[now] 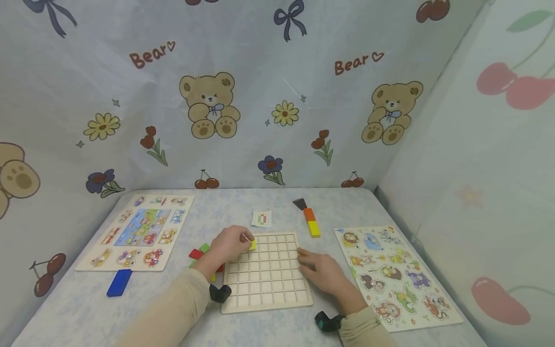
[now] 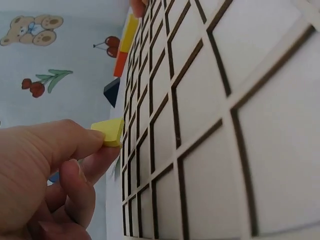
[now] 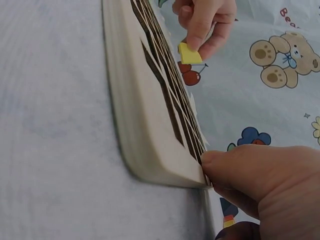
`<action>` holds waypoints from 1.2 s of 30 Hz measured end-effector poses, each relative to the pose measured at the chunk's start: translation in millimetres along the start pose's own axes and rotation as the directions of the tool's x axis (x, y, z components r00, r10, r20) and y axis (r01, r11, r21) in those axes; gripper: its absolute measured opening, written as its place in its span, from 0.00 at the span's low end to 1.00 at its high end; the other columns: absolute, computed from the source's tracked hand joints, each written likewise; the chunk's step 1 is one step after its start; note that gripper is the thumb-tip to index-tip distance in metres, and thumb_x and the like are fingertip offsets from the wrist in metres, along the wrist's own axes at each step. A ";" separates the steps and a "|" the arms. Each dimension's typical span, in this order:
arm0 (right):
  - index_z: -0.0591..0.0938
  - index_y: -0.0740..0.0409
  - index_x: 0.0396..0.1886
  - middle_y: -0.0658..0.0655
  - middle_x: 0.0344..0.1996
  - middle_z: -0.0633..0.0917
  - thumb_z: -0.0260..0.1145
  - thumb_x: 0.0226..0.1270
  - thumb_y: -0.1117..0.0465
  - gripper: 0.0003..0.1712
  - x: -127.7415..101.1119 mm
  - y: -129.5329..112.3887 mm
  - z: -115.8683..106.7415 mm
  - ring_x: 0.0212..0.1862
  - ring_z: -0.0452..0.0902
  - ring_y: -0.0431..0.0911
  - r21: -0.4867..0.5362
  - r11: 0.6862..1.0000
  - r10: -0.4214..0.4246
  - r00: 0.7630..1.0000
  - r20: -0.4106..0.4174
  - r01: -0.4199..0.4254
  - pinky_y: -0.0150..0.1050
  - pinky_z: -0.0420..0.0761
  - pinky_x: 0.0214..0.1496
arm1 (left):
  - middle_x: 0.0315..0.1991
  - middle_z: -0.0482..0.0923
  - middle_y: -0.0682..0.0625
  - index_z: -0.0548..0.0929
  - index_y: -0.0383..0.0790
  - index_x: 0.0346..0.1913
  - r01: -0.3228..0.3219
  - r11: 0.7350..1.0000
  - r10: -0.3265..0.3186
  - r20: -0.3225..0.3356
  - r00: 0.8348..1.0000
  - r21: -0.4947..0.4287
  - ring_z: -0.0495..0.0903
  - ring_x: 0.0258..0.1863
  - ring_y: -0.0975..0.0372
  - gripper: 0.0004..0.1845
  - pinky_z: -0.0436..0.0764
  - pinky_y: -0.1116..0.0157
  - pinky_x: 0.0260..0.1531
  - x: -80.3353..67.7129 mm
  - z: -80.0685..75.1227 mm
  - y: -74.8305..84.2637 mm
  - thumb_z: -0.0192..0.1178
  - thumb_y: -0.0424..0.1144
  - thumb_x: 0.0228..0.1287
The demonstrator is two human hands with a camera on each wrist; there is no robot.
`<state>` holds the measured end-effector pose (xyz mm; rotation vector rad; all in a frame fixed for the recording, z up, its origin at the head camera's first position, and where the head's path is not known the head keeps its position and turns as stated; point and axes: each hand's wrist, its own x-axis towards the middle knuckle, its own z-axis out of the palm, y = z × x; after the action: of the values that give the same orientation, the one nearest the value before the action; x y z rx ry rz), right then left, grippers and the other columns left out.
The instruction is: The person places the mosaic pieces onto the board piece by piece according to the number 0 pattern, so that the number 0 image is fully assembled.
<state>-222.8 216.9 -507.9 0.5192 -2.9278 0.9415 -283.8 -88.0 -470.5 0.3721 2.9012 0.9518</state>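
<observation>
My left hand (image 1: pixel 231 243) pinches a small yellow tile (image 2: pixel 108 132) between thumb and fingertips, above the far left corner of a pale wooden grid board (image 1: pixel 267 277). In the left wrist view the tile stands tilted, close to the grid lines. My right hand (image 1: pixel 323 272) holds the board's right edge, and the right wrist view shows its thumb (image 3: pixel 220 162) at that edge with a finger behind it. A small printed pattern card (image 1: pixel 262 219) lies just beyond the board.
Red and green tiles (image 1: pixel 196 254) lie beside the left forearm, partly hidden. A blue block (image 1: pixel 119 283) sits farther left, below a vehicle puzzle (image 1: pixel 97 241). Yellow (image 1: pixel 314 229), orange (image 1: pixel 309 214) and black blocks (image 1: pixel 299 204) form a line behind the board. An animal puzzle (image 1: pixel 416 315) lies right.
</observation>
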 end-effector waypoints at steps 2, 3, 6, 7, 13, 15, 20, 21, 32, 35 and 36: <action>0.85 0.54 0.62 0.49 0.70 0.78 0.67 0.74 0.57 0.20 -0.2 0.9 -0.3 0.72 0.73 0.53 -0.002 1.000 -0.006 1.000 -0.001 0.006 0.54 0.72 0.71 | 0.38 0.84 0.57 0.88 0.54 0.44 -0.016 0.999 0.016 -0.004 1.000 0.035 0.80 0.33 0.64 0.04 0.77 0.61 0.27 2.0 3.5 2.7 0.67 0.42 0.70; 0.85 0.54 0.62 0.49 0.70 0.78 0.67 0.74 0.57 0.20 -0.2 0.9 -0.4 0.72 0.73 0.53 -0.001 1.000 -0.007 1.000 -0.001 0.007 0.53 0.72 0.71 | 0.38 0.84 0.57 0.88 0.55 0.44 -0.016 0.999 0.016 -0.008 1.000 0.052 0.80 0.33 0.64 0.04 0.77 0.61 0.27 2.9 5.1 3.7 0.67 0.42 0.70; 0.85 0.54 0.62 0.49 0.69 0.79 0.67 0.74 0.57 0.19 -0.4 0.3 -0.9 0.72 0.73 0.53 0.001 1.000 -0.008 1.000 -0.004 0.008 0.53 0.72 0.71 | 0.37 0.84 0.57 0.88 0.54 0.43 -0.018 0.995 0.019 -0.014 1.000 0.095 0.79 0.32 0.64 0.04 0.77 0.60 0.27 4.3 8.5 6.5 0.67 0.42 0.70; 0.85 0.54 0.61 0.49 0.69 0.79 0.67 0.74 0.57 0.19 -0.2 -0.4 -0.6 0.72 0.73 0.53 0.003 1.000 -0.007 1.000 -0.003 0.007 0.53 0.72 0.71 | 0.37 0.84 0.57 0.88 0.54 0.43 -0.018 0.996 0.020 -0.013 1.000 0.093 0.79 0.32 0.64 0.04 0.77 0.60 0.28 4.2 8.9 6.5 0.67 0.42 0.70; 0.85 0.54 0.62 0.49 0.70 0.78 0.66 0.74 0.56 0.19 -0.5 -2.7 -0.9 0.72 0.72 0.53 0.011 1.000 0.000 1.000 0.003 0.000 0.54 0.71 0.72 | 0.42 0.87 0.57 0.91 0.55 0.43 -0.019 0.995 0.020 -0.012 1.000 0.102 0.83 0.37 0.63 0.04 0.81 0.58 0.32 3.6 10.3 6.4 0.67 0.44 0.70; 0.85 0.54 0.62 0.49 0.70 0.78 0.66 0.74 0.56 0.20 -0.3 -2.5 -0.8 0.72 0.72 0.53 0.013 1.000 0.003 1.000 0.007 -0.003 0.54 0.71 0.72 | 0.45 0.88 0.56 0.92 0.55 0.43 -0.013 0.993 0.014 -0.009 1.000 0.114 0.84 0.38 0.62 0.05 0.82 0.57 0.34 3.4 10.8 6.0 0.67 0.45 0.70; 0.85 0.54 0.62 0.49 0.70 0.78 0.66 0.74 0.56 0.20 0.5 -0.3 -0.3 0.72 0.72 0.53 0.011 1.000 0.008 1.000 0.008 -0.008 0.54 0.71 0.72 | 0.45 0.88 0.55 0.92 0.54 0.44 -0.015 0.994 0.016 -0.003 1.000 0.105 0.85 0.39 0.62 0.06 0.83 0.57 0.35 4.1 12.0 4.8 0.67 0.44 0.70; 0.85 0.54 0.62 0.49 0.70 0.78 0.66 0.74 0.56 0.20 0.7 0.3 -0.2 0.72 0.72 0.53 0.009 1.000 0.008 1.000 0.007 -0.009 0.54 0.71 0.72 | 0.45 0.88 0.55 0.92 0.53 0.45 -0.017 0.995 0.018 -0.005 1.000 0.096 0.85 0.39 0.62 0.06 0.83 0.57 0.34 4.4 12.0 4.0 0.67 0.44 0.70; 0.85 0.54 0.63 0.50 0.70 0.78 0.66 0.74 0.57 0.20 2.9 -0.1 1.0 0.73 0.72 0.54 -0.011 1.000 -0.004 1.000 0.022 0.005 0.55 0.71 0.71 | 0.53 0.86 0.51 0.89 0.52 0.55 0.130 0.988 -0.142 -0.154 0.978 -0.084 0.83 0.44 0.57 0.15 0.83 0.54 0.42 -22.8 -29.2 -23.1 0.62 0.51 0.73; 0.84 0.54 0.63 0.50 0.71 0.77 0.66 0.74 0.57 0.20 1.8 0.0 -0.7 0.73 0.71 0.54 -0.019 1.000 0.004 1.000 0.024 -0.003 0.55 0.71 0.72 | 0.54 0.86 0.49 0.88 0.48 0.58 0.175 0.974 -0.198 -0.165 0.966 -0.142 0.82 0.39 0.58 0.17 0.82 0.58 0.37 -36.3 -36.2 -31.6 0.61 0.50 0.74; 0.84 0.54 0.63 0.50 0.71 0.77 0.66 0.74 0.57 0.21 1.5 0.1 -1.1 0.73 0.71 0.54 -0.022 1.000 0.007 1.000 0.025 -0.007 0.55 0.71 0.72 | 0.54 0.87 0.48 0.87 0.47 0.58 0.184 0.970 -0.210 -0.160 0.965 -0.160 0.82 0.38 0.59 0.17 0.82 0.59 0.37 -40.4 -36.8 -34.1 0.62 0.49 0.74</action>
<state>-224.4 217.1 -506.8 0.5239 -2.9602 0.9093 -256.7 -145.8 -461.4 -0.0128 2.9254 1.2049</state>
